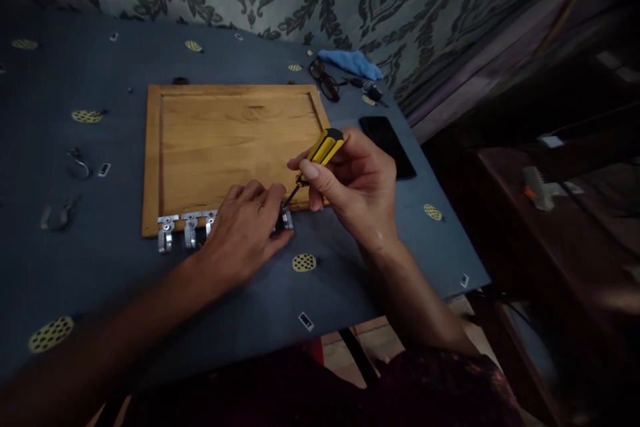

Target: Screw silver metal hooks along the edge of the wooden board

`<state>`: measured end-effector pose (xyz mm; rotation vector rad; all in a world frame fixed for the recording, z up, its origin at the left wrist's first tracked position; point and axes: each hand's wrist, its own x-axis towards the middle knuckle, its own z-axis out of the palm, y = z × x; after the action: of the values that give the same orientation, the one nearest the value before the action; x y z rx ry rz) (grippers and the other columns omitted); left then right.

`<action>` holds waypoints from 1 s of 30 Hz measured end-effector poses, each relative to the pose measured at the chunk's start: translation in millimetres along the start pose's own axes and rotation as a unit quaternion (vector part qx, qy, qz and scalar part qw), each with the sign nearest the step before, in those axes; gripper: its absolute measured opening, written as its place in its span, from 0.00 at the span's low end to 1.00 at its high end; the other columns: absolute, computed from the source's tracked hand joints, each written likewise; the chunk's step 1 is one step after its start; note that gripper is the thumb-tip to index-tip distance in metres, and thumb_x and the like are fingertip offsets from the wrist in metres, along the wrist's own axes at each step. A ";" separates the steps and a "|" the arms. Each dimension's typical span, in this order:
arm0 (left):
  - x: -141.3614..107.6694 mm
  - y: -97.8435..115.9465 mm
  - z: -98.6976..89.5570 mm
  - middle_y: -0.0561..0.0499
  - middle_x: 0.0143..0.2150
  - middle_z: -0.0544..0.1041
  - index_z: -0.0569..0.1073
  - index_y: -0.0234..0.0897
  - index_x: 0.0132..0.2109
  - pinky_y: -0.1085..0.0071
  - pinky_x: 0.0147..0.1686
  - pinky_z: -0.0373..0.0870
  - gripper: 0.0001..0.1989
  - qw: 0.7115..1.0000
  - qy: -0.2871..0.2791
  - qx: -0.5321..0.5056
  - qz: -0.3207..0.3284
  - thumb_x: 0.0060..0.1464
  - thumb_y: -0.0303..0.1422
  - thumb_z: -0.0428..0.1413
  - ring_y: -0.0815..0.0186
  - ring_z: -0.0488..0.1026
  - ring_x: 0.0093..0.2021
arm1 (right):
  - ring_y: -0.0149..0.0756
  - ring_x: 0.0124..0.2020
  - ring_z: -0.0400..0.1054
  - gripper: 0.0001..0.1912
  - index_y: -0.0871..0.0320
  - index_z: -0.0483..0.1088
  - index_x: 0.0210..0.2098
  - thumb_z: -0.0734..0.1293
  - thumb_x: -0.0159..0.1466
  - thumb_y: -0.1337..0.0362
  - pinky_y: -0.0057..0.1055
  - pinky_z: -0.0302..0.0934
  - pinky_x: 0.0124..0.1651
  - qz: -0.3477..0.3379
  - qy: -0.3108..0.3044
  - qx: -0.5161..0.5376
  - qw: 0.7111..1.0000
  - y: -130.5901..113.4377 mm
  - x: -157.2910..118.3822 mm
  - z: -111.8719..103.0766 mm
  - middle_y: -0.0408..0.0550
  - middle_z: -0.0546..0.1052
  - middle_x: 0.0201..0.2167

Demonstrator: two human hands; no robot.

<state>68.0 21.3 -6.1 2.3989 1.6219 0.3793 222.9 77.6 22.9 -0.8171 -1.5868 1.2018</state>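
A wooden framed board (225, 140) lies flat with a row of metal hooks (191, 230) along its near edge. My left hand (245, 230) rests over the right part of that row, fingers bent and thumb below, closed around a metal hook (286, 219) at the right end. Part of the row is hidden under this hand. In my right hand (357, 190) is a yellow and black screwdriver (326, 147), pinched by its handle. Its shaft slants down left to the end hook, where the tip meets the metal; I cannot make out a screw there.
Two loose hooks (59, 215) (79, 163) lie left of the board on the blue tablecloth (110, 267). Eyeglasses (325, 80), a blue cloth (350, 63), keys (371, 89) and a black phone (387, 145) are at the right back. A white glue gun (537, 188) lies on a surface further right.
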 end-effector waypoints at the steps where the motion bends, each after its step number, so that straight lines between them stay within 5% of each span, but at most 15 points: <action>1: 0.0 0.0 0.0 0.43 0.43 0.78 0.68 0.33 0.50 0.55 0.47 0.67 0.16 1.000 0.000 0.000 -0.001 0.58 0.36 0.61 0.49 0.72 0.48 | 0.21 0.16 0.63 0.18 0.55 0.64 0.31 0.75 0.61 0.52 0.22 0.60 0.16 0.005 -0.007 0.001 1.000 -0.6 1.7 0.0 0.38 0.75 0.28; 10: -2.6 -0.7 -0.2 0.44 0.44 0.78 0.67 0.35 0.49 0.57 0.47 0.67 0.15 1.000 0.010 -0.013 0.001 0.59 0.35 0.60 0.51 0.72 0.48 | 0.21 0.19 0.70 0.15 0.57 0.74 0.43 0.72 0.65 0.52 0.23 0.69 0.23 0.009 -0.065 -0.003 0.998 -6.2 9.7 -13.4 0.41 0.77 0.35; 20: -1.0 1.2 -2.9 0.41 0.46 0.78 0.67 0.33 0.50 0.55 0.49 0.67 0.16 1.000 -0.005 -0.019 -0.012 0.58 0.36 0.60 0.49 0.72 0.49 | 0.20 0.17 0.66 0.17 0.57 0.68 0.32 0.75 0.61 0.51 0.22 0.65 0.20 0.007 -0.064 0.022 0.998 1.5 18.0 -9.9 0.40 0.78 0.31; 30: -2.2 1.3 -2.8 0.43 0.45 0.78 0.67 0.35 0.50 0.56 0.48 0.68 0.17 1.000 0.005 -0.020 -0.012 0.58 0.35 0.61 0.51 0.72 0.48 | 0.20 0.18 0.68 0.18 0.61 0.75 0.42 0.75 0.62 0.54 0.21 0.69 0.24 0.020 -0.118 0.049 0.992 4.4 22.6 -20.0 0.43 0.79 0.33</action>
<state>67.4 18.8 -3.3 2.3497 1.6292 0.4172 234.3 105.6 26.5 -0.6653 -1.6899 1.4368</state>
